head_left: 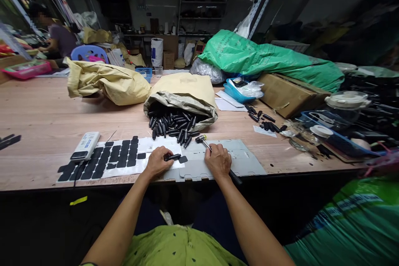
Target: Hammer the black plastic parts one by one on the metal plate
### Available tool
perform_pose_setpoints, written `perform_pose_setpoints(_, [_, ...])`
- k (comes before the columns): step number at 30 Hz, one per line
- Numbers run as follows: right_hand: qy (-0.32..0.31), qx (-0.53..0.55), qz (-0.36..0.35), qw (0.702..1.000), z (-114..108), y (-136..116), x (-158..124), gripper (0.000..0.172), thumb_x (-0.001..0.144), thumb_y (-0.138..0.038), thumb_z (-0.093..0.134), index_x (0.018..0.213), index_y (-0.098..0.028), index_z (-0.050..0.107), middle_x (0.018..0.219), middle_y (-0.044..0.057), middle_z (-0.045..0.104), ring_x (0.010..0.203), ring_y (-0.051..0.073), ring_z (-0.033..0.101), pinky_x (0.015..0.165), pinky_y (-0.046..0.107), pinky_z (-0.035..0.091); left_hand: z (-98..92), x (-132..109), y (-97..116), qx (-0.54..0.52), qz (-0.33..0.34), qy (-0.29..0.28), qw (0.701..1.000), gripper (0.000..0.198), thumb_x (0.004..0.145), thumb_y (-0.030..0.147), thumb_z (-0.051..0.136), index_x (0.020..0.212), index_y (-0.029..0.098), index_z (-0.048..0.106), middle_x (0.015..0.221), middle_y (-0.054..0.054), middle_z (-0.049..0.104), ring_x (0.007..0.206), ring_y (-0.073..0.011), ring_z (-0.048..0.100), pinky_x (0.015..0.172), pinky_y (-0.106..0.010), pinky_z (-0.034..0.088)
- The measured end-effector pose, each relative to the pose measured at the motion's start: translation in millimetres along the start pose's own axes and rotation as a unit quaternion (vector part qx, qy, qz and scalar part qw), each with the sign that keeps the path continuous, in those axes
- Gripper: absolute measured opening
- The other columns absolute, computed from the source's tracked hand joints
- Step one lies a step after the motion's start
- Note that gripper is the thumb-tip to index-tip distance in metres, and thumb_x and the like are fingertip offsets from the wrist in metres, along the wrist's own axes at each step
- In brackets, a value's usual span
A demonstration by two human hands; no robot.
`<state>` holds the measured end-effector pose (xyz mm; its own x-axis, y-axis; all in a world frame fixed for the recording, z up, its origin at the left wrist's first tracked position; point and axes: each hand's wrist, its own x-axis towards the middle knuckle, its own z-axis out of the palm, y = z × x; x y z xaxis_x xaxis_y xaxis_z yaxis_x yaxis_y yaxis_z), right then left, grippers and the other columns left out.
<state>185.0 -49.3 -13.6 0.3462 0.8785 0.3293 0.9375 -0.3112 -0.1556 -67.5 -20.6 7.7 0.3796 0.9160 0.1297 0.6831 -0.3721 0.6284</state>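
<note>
My left hand (159,161) grips a small black tubular piece (172,157), whose tip points right over the edge of a white sheet. Wrapped round the handle of a hammer (206,144) is my right hand (218,160); the metal head points up and left, the dark grip end sticks out below. Both hands rest above a grey board (243,158) at the table's front edge. A loose black square patch (183,159) lies just right of the held piece. Rows of similar black patches (98,162) cover the sheet to the left. Many black pieces (174,122) spill from an open sack (187,84).
A white power strip-like box (85,146) with a cable lies on the patches. Another paper sack (109,81) is behind it. At right stand a blue basket (238,91), a cardboard box (289,93) and a green bag (264,58). A person (57,35) sits far left.
</note>
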Motion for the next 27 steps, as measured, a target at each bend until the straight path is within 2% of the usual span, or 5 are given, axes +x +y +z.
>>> perform_pose_setpoints(8, [-0.048, 0.022, 0.013, 0.999, -5.8, 1.0, 5.4, 0.022, 0.094, -0.031, 0.049, 0.097, -0.015, 0.064, 0.098, 0.011, 0.063, 0.092, 0.023, 0.056, 0.073, 0.033, 0.034, 1.7, -0.7, 0.1, -0.011, 0.013, -0.006, 1.0, 0.015, 0.074, 0.025, 0.072, 0.088, 0.019, 0.073, 0.083, -0.002, 0.066, 0.081, -0.0189, 0.055, 0.073, -0.031, 0.041])
perform_pose_setpoints(14, [-0.006, 0.266, -0.006, 0.964, -27.8, -16.8, -23.4, 0.024, 0.095, -0.035, 0.045, 0.1, -0.016, 0.06, 0.097, 0.008, 0.065, 0.084, 0.019, 0.059, 0.073, 0.029, 0.043, 1.8, 0.4, -2.0, -0.019, 0.006, -0.016, 1.0, 0.014, 0.073, 0.025, 0.071, 0.087, 0.022, 0.075, 0.082, -0.001, 0.066, 0.083, -0.0193, 0.055, 0.074, -0.031, 0.041])
perform_pose_setpoints(17, [-0.065, 0.373, -0.055, 0.924, -37.3, -32.6, -48.6, 0.028, 0.096, -0.039, 0.043, 0.099, -0.019, 0.062, 0.09, 0.005, 0.069, 0.079, 0.017, 0.062, 0.074, 0.028, 0.047, 2.4, 0.9, -3.4, -0.026, -0.001, -0.017, 1.0, 0.016, 0.071, 0.024, 0.073, 0.086, 0.023, 0.075, 0.082, -0.001, 0.066, 0.084, -0.0195, 0.056, 0.076, -0.031, 0.042])
perform_pose_setpoints(20, [-0.101, 0.404, -0.099, 0.904, -40.4, -44.7, -67.6, 0.029, 0.097, -0.035, 0.042, 0.104, -0.02, 0.065, 0.098, 0.005, 0.072, 0.089, 0.018, 0.066, 0.081, 0.029, 0.051, 2.4, 1.1, -4.7, -0.033, -0.002, -0.022, 0.999, 0.016, 0.07, 0.023, 0.074, 0.086, 0.022, 0.075, 0.082, -0.001, 0.066, 0.084, -0.0194, 0.056, 0.077, -0.031, 0.042])
perform_pose_setpoints(27, [-0.073, 0.387, -0.155, 0.906, -31.1, -52.5, -83.9, 0.039, 0.099, -0.031, 0.039, 0.13, -0.021, 0.06, 0.121, 0.009, 0.067, 0.11, 0.019, 0.064, 0.095, 0.032, 0.052, 5.9, 2.3, -8.4, -0.029, -0.001, -0.018, 0.999, 0.013, 0.069, 0.022, 0.076, 0.082, 0.022, 0.075, 0.081, 0.0, 0.067, 0.083, -0.018, 0.056, 0.075, -0.029, 0.042])
